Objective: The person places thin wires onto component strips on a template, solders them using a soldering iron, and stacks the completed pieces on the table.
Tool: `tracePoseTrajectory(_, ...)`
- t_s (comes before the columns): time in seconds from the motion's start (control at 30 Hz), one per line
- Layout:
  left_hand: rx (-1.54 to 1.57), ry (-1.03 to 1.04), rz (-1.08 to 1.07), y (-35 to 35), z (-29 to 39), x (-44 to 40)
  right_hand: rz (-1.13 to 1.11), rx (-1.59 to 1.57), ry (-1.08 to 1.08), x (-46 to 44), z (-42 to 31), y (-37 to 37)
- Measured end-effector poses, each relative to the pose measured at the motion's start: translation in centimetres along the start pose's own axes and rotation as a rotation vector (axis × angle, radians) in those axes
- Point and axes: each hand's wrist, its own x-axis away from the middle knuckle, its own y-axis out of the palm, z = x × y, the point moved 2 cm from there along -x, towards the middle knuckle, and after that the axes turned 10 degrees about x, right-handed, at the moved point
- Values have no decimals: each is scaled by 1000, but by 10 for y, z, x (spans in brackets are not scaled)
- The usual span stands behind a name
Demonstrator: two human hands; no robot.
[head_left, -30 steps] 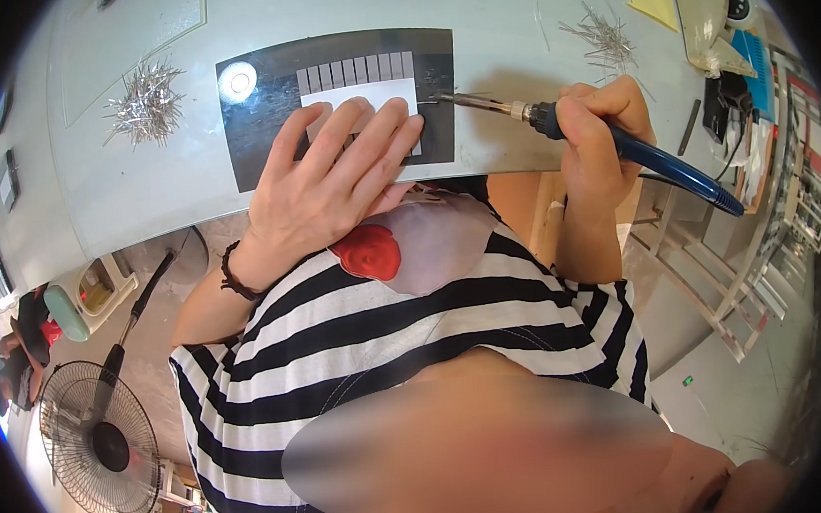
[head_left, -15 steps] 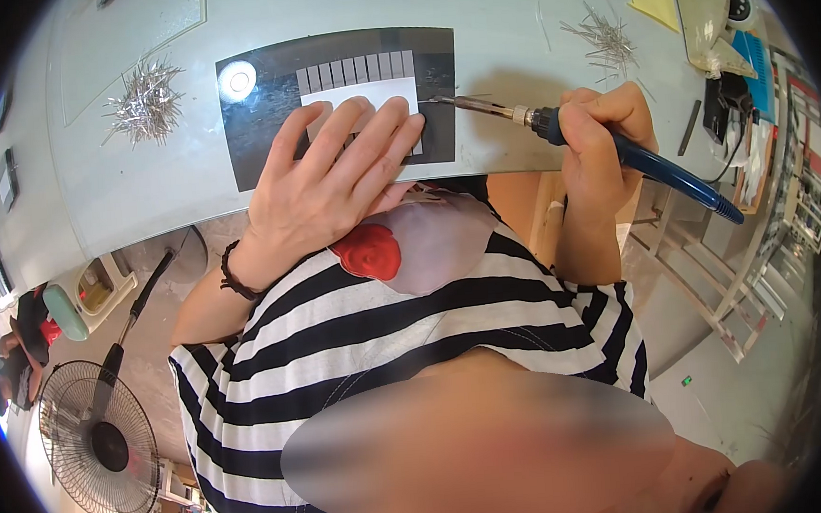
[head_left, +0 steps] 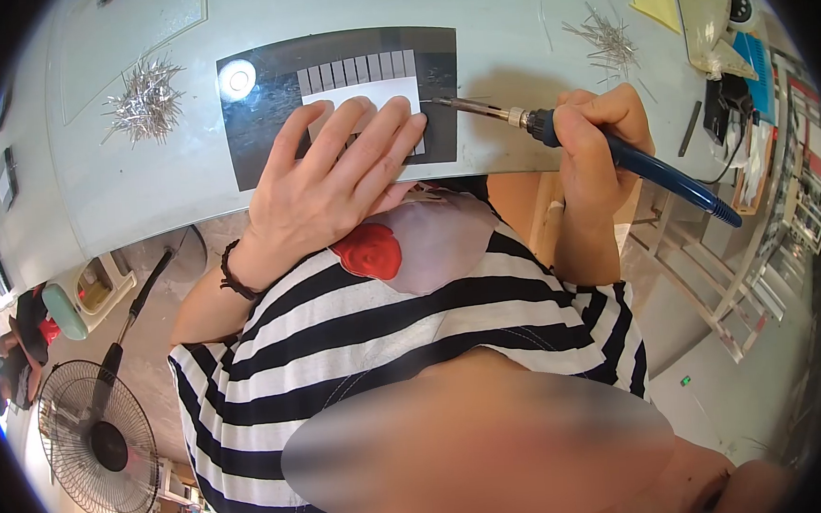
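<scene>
My left hand (head_left: 329, 158) lies spread over a white card (head_left: 363, 88), fingertips pressing on it. A row of narrow grey strips (head_left: 359, 69) shows along the card's far side, and parts of more strips show below my fingers. Under the card is a dark rectangular mat (head_left: 262, 134). In my right hand (head_left: 606, 141) is a soldering iron (head_left: 669, 173) with a blue handle, gripped like a pen. Its metal tip points left and reaches the card's right edge, near my left fingertips. Whether the tip touches anything is too small to tell.
Piles of thin silvery wire pieces lie on the table (head_left: 144, 202): one pile (head_left: 145, 102) at left, another (head_left: 604, 42) at right. A glass sheet (head_left: 133, 29) is at back left. Tools and a blue item (head_left: 751, 55) crowd the right edge. A fan (head_left: 102, 445) stands below left.
The soldering iron's handle and my right hand have shifted very slightly to the left. The card and mat have slid a hair to the right; my left hand stays in place.
</scene>
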Motion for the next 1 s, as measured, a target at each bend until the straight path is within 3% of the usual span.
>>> tracePoseTrajectory(0.4,5,0,-1,2,0,1,-11,1,19,2,-1,0)
tracePoseTrajectory(0.7,0,1,-5,1,0,0,-71,266,-164,10,-12,1)
tracePoseTrajectory(0.87,5,3,-18,-1,0,-2,-17,34,82,-1,0,-3)
tracePoseTrajectory(1.0,17,4,-12,0,0,-1,-33,-42,26,2,2,-3)
